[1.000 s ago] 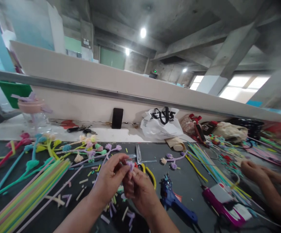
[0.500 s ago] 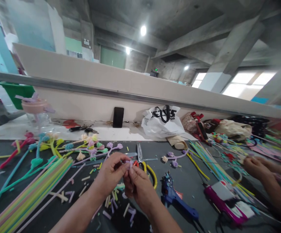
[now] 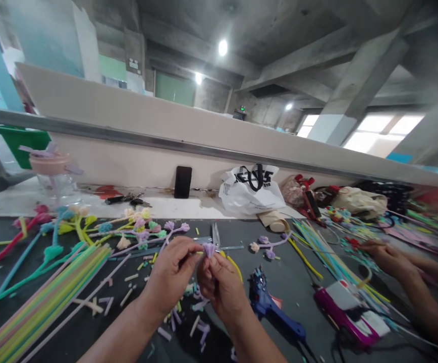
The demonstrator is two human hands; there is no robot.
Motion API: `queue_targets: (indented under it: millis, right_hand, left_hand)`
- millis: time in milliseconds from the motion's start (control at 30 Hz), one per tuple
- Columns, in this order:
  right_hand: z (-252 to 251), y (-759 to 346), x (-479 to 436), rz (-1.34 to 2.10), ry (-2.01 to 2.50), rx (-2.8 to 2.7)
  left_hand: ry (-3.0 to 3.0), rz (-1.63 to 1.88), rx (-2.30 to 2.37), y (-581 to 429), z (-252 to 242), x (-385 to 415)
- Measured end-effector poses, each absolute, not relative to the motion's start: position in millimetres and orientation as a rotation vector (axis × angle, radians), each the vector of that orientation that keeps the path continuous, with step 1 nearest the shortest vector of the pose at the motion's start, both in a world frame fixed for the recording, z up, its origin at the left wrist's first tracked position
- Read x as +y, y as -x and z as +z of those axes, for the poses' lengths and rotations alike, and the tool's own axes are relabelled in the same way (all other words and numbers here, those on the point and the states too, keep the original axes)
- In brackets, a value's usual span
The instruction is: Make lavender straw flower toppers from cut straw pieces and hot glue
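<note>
My right hand pinches a small light-purple pipe cleaner flower between thumb and fingers, its fluffy head pointing up. Just to its left, the fingertips of my left hand are pinched together, close to the flower. A small pale bit may sit between them, too small to name. Behind both hands lie scissors, their blades upward and their yellow handles partly hidden by my right hand. Short cut pieces of pipe cleaner are scattered beneath and around my hands.
A bundle of long pipe cleaners lies at left, finished flower stems behind it. A blue glue gun rests right of my hands, near a purple-and-white device. A co-worker's hands are at far right. A phone leans on the partition.
My hands have moved slightly apart. The purple flower, mostly covered by fingers before, now shows above my right hand. The co-worker's hands have shifted left.
</note>
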State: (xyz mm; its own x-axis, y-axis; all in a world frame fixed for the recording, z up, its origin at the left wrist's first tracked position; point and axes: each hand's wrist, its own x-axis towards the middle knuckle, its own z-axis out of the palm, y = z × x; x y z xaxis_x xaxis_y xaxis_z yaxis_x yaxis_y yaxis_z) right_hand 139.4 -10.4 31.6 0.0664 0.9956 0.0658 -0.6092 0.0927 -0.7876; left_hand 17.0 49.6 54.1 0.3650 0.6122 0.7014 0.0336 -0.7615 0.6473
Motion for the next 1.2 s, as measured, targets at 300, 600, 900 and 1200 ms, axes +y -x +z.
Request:
queue_targets:
  millis: [300,600,900,1200]
  right_hand:
    - [31.4,-137.6,-11.1,1.369,0.682,-0.737]
    - [35.3,-131.9,-10.3,1.332,0.745,-0.750]
    - [34.2,-130.3,-12.0,1.339,0.728,-0.754]
    - [28.7,-131.9,-9.4,1.250,0.782,-0.789]
  left_hand:
    - [-2.126,1.314,0.518,-14.2,58.2,52.1]
    - [-2.048,1.126,0.610,-10.6,66.5,55.8]
    - [-2.099,1.177,0.619,-12.3,63.0,52.9]
    - [-1.990,1.181,0.645,-13.2,63.7,51.5]
